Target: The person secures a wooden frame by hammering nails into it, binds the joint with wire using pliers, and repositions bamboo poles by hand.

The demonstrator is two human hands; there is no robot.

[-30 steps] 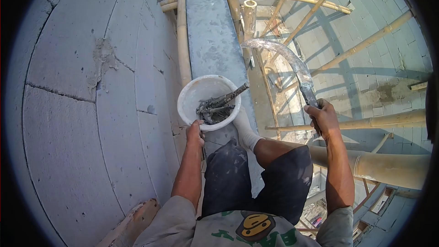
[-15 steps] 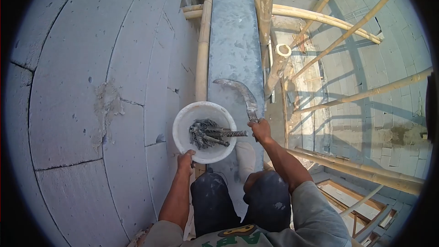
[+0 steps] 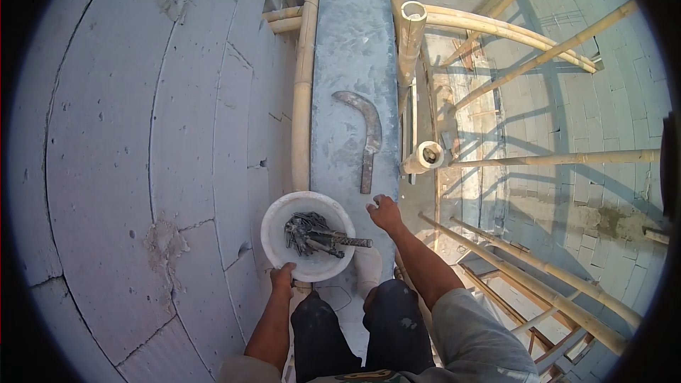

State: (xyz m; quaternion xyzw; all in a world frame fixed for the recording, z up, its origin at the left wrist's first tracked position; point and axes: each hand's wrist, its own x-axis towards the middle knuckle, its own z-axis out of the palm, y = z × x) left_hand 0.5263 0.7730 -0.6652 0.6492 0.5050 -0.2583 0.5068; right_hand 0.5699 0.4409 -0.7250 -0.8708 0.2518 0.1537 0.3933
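Note:
My left hand (image 3: 282, 278) grips the rim of a white bucket (image 3: 268, 228) at its near left side. A heap of dark nails (image 3: 301, 232) fills part of the bucket. Among them lies a hammer, its ridged handle (image 3: 355, 242) sticking out over the right rim. A sickle (image 3: 372, 128) with a curved, rusty blade rests flat on the blue-grey plank, blade tip to the left and handle toward me. Just below the handle's end is my right hand (image 3: 384, 213), empty, its fingers loosely bent and apart from the tool.
The narrow plank (image 3: 355, 35) runs ahead between bamboo poles (image 3: 303, 99). A grey block wall (image 3: 106, 156) rises close on the left. Upright bamboo stubs (image 3: 413, 35) stand at the plank's right edge. Beyond them is a drop to a lower floor, crossed by slanting bamboo poles (image 3: 560, 159).
My right hand has let go of the sickle, which now lies on the plank, and has drawn back toward me. The bucket has shifted slightly nearer, still in my left hand.

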